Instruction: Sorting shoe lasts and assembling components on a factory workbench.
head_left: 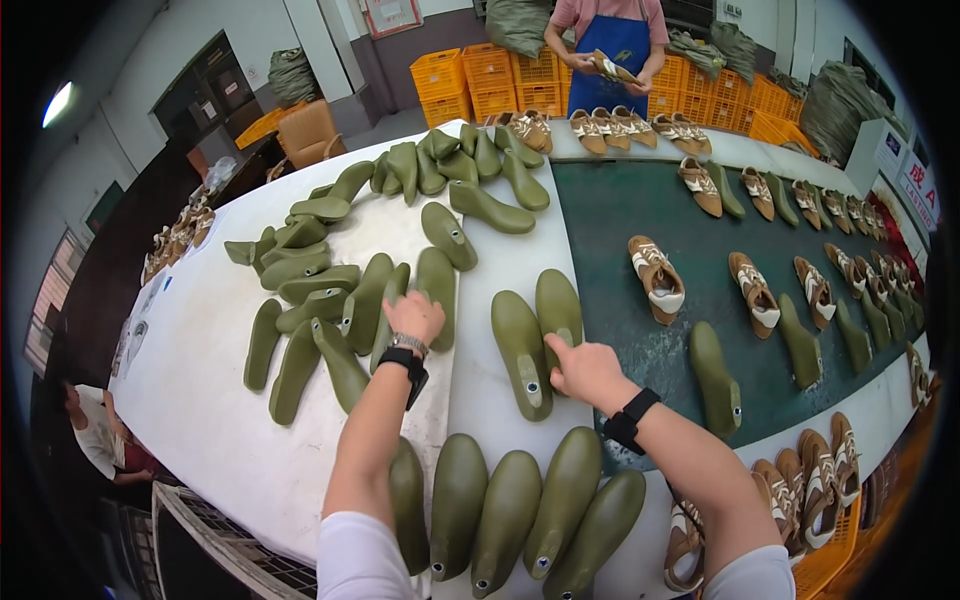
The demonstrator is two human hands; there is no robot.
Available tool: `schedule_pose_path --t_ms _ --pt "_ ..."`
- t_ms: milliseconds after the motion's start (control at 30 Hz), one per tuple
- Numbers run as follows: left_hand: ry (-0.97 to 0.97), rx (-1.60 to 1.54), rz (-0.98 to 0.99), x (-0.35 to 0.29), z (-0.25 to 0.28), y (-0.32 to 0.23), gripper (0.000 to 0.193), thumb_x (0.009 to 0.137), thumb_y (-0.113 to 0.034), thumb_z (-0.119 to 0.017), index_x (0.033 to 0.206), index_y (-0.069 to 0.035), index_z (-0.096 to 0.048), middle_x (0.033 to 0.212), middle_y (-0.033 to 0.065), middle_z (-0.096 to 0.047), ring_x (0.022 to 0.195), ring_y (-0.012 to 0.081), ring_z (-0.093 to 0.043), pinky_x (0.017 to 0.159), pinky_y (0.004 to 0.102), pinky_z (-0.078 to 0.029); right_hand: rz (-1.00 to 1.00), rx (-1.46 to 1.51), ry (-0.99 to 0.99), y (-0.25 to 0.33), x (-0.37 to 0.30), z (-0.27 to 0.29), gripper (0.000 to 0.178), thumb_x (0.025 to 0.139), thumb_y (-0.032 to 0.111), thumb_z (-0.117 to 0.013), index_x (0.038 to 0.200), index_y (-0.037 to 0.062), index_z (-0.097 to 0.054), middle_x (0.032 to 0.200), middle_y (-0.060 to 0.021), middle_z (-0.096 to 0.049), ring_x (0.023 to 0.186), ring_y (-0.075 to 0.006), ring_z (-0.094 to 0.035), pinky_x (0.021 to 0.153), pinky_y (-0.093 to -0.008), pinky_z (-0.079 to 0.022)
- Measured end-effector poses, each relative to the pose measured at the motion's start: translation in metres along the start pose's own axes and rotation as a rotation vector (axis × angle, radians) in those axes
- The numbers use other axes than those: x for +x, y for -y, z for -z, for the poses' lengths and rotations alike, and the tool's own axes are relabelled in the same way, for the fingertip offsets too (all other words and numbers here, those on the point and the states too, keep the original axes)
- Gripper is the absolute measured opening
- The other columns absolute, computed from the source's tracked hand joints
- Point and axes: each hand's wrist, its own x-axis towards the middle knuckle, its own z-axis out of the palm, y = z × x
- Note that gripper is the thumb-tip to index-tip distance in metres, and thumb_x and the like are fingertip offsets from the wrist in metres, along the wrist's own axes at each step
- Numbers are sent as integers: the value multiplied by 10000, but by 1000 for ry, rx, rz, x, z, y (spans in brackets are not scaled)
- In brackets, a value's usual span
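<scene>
My left hand [415, 320] reaches into a cluster of green shoe lasts, its fingers bent down over a narrow shoe last [393, 290]. Close against its other side lies a wider last [436, 275]. My right hand [590, 372] is closed at the heel end of another green shoe last [557, 298], its thumb side against it and the rest of the fingers hidden. Just left of that one lies a separate last [520, 350], toe pointing away. Several more lasts [508, 515] lie in a row between my forearms.
More lasts [300, 265] spread over the white table [210, 400]. On the right, brown-and-white shoes [655, 275] and lasts stand along a dark green belt [610, 215]. Shoes in an orange crate [835, 540] sit near right. Across the table a person in a blue apron [605, 65] holds a shoe.
</scene>
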Motion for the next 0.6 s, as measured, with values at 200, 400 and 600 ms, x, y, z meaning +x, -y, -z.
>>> schedule_pose_path --t_ms 200,400,600 --pt "432 -318 -197 -50 32 21 579 757 -473 -617 1142 -42 -589 1028 208 -637 984 343 -603 1009 489 -314 -21 7 34 1 0 4 487 773 240 -567 1233 108 -478 697 -142 -640 657 -308 -638 597 -420 -509" --pt "306 150 60 -48 9 63 1136 591 -479 -777 1460 -296 -68 1387 270 -252 1116 469 -476 904 469 -447 -40 33 57 5 2 1 505 776 254 -574 1251 124 -466 728 -144 -646 689 -317 -639 627 -425 -512" --pt "473 -644 221 -49 17 72 1056 684 -370 -719 1462 -251 -13 1304 213 -372 1110 350 -499 882 451 -456 -51 39 59 7 2 2 501 781 254 -570 1253 121 -467 733 -144 -648 698 -315 -640 634 -423 -513"
